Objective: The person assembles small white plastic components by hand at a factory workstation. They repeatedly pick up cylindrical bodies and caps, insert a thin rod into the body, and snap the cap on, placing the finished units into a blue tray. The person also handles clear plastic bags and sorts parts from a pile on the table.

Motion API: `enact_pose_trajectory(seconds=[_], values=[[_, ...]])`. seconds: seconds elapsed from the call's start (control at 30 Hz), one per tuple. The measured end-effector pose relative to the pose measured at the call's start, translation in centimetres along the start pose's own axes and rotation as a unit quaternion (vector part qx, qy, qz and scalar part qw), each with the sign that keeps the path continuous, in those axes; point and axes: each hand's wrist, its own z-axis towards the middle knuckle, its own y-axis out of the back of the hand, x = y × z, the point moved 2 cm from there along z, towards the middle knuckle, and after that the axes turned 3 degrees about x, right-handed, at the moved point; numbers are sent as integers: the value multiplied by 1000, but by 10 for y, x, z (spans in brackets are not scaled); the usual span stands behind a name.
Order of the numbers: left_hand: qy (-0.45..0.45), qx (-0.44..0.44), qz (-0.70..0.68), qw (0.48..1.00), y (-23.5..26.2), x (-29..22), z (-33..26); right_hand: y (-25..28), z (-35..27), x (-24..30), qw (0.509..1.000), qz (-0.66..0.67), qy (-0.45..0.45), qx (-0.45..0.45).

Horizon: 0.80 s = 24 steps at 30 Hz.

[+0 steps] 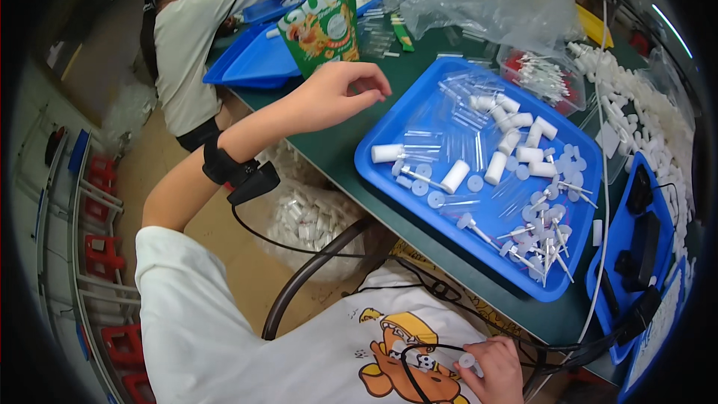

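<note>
Right hand point(496, 370) low against the white printed shirt point(299, 348), fingertips pinching a small translucent white plastic disc point(467, 360); any stem behind it, can't tell. Left hand point(344, 95) empty, fingers loosely curled, above the dark green surface point(344, 151). Handling judged best by the disc's rim, with 2 hands over the blue plastic tray point(550, 296). In it, white cylinders point(455, 177), clear tubes point(422, 146), disc-headed stems point(479, 230) jumbled. Thin black cable point(441, 346) beside right hand might snag; green printed bag point(329, 26) crowds left

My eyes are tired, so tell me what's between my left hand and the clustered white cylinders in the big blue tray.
In the head view, between your left hand and those white cylinders come green tabletop, the blue tray's rim, then clear tubes.
</note>
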Motion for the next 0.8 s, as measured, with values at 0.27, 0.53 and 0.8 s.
enact_pose_trajectory(seconds=[0.27,0.53,0.8], values=[[-71,-106,172,977,-9,40,70,-2,-7,-8,999,-4,21,-33],[42,-37,415,908,-4,80,154,7,-17,-15,999,4,2,-35],[181,-128,383,897,-16,161,159,3,-26,-32,997,29,-35,-57]])
